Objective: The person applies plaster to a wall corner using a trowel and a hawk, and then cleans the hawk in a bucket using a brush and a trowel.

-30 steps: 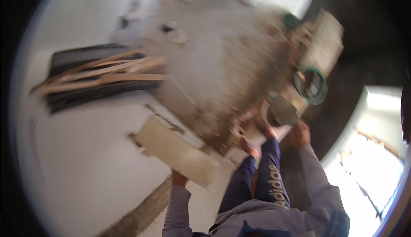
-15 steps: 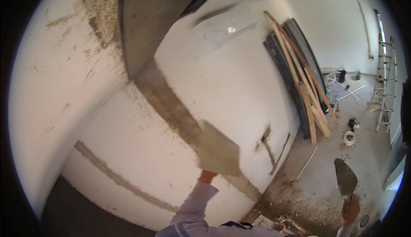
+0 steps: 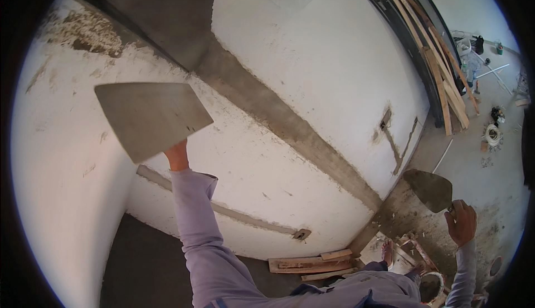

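Note:
My left hand (image 3: 177, 155) grips a flat grey plasterer's hawk (image 3: 150, 117) from beneath. The hawk hides most of my fingers, and it is held up in front of the white wall (image 3: 267, 180) at left. On the right, my closed right hand (image 3: 462, 223) has a pointed trowel (image 3: 429, 190) by its handle, with the grey-smeared blade angled up and left over the floor. A band of grey mortar (image 3: 284, 123) crosses the wall diagonally between my hands, touched by neither tool.
Planks (image 3: 443, 79) and dark panels lean on the wall at upper right. Wood pieces (image 3: 312, 264) lie at its foot. Near my bare foot (image 3: 387, 252) stands a bucket (image 3: 432, 287). Pipes (image 3: 493, 69) and a cable coil (image 3: 492, 134) lie on the floor.
The view has turned. My left hand has carried the hawk up and left, off the mortar band. My right hand and trowel appear higher in view.

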`<move>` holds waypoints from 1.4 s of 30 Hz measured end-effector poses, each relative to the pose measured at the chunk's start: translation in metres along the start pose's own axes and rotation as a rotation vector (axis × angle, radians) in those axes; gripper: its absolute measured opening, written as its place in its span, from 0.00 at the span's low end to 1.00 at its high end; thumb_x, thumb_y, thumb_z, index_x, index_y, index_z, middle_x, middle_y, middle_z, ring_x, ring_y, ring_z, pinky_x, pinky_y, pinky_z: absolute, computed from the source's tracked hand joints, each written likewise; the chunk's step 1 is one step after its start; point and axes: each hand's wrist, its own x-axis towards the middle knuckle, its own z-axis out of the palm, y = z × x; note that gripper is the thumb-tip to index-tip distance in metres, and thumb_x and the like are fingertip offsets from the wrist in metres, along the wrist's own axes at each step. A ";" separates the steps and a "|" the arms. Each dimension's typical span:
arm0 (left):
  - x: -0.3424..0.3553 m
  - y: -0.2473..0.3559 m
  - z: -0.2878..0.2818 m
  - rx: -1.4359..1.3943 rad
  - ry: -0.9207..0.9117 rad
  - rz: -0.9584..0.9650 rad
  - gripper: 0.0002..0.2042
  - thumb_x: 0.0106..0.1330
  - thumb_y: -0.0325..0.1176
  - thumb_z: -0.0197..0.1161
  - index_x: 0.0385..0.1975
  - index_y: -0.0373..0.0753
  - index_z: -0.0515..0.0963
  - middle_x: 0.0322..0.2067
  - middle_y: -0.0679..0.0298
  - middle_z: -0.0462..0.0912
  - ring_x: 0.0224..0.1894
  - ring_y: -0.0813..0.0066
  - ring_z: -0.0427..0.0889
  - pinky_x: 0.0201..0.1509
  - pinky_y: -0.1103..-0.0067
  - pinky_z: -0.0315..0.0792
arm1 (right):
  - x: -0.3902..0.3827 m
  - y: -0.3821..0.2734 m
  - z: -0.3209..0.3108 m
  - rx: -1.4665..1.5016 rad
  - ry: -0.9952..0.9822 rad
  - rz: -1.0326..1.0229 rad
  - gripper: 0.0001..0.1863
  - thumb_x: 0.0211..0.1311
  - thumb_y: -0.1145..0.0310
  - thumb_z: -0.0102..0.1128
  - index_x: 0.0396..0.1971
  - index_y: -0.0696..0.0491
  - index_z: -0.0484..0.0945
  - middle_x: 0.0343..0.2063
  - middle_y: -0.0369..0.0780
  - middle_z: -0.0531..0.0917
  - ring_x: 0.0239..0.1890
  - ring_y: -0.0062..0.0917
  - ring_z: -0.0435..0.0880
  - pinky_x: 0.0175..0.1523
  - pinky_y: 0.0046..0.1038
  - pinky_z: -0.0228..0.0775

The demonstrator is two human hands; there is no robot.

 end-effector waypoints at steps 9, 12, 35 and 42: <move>0.028 -0.054 0.006 0.690 0.020 0.379 0.22 0.66 0.40 0.58 0.57 0.40 0.68 0.55 0.61 0.72 0.55 0.57 0.71 0.60 0.61 0.63 | 0.037 -0.027 0.065 0.053 -0.100 -0.049 0.14 0.50 0.67 0.61 0.36 0.54 0.71 0.32 0.43 0.76 0.33 0.43 0.74 0.41 0.41 0.64; 0.021 -0.094 -0.001 0.351 -0.026 0.124 0.21 0.68 0.41 0.55 0.58 0.40 0.67 0.56 0.61 0.71 0.57 0.60 0.69 0.62 0.63 0.62 | 0.050 -0.036 0.084 0.065 -0.105 -0.036 0.15 0.49 0.67 0.62 0.36 0.54 0.71 0.31 0.44 0.77 0.33 0.43 0.74 0.41 0.41 0.64; 0.055 -0.058 0.027 0.807 0.108 0.511 0.21 0.56 0.34 0.68 0.47 0.33 0.71 0.47 0.55 0.76 0.48 0.60 0.75 0.52 0.69 0.68 | 0.082 -0.023 0.148 0.124 -0.158 -0.028 0.14 0.50 0.65 0.62 0.34 0.53 0.71 0.32 0.44 0.77 0.35 0.43 0.74 0.44 0.43 0.64; 0.075 -0.007 0.037 0.937 0.214 0.587 0.15 0.54 0.32 0.69 0.38 0.32 0.76 0.37 0.60 0.80 0.38 0.63 0.79 0.43 0.70 0.71 | 0.119 -0.025 0.128 0.059 0.121 -0.286 0.18 0.49 0.66 0.63 0.40 0.55 0.72 0.34 0.44 0.77 0.38 0.41 0.76 0.45 0.42 0.65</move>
